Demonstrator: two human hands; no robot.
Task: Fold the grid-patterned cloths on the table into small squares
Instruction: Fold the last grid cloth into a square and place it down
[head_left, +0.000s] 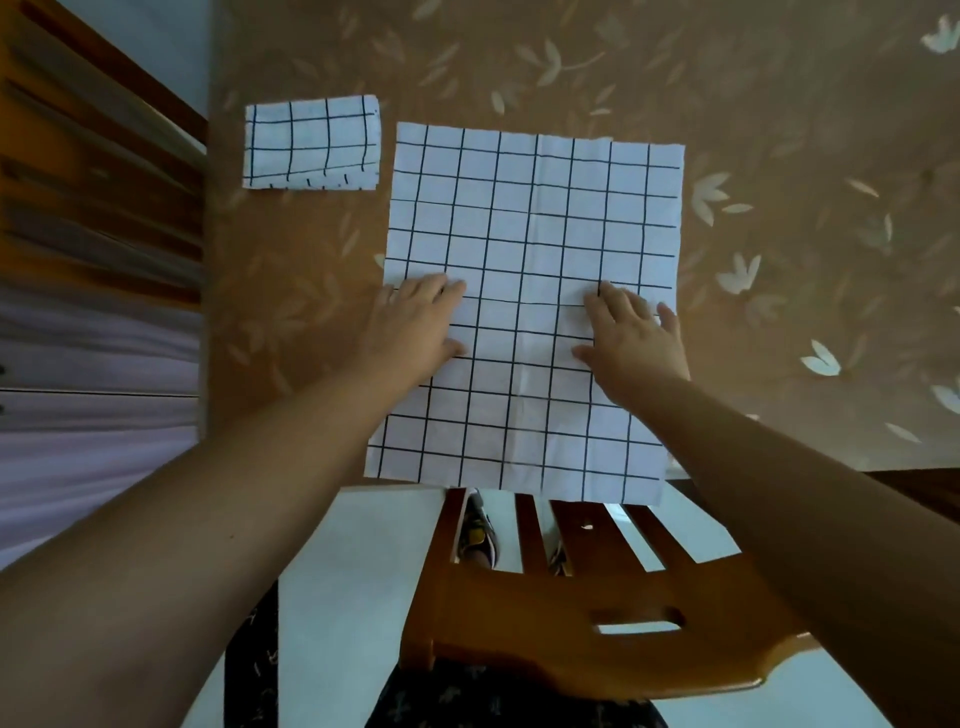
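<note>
Both hands lie palm-down with fingers spread and nothing grasped: the left hand (415, 322) presses on the left side of the open cloth (530, 218), the right hand (631, 338) on its right side. That grid-patterned cloth lies spread flat on the brown leaf-patterned table (779, 130), its near edge overhanging slightly. A folded cloth (311, 143) sits apart at far left. A wooden chair (571, 613) stands below.

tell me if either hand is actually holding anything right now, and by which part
Nothing is held. The left hand and right hand lie flat and open on the middle of the unfolded cloth, pressing it, not gripping.
</note>
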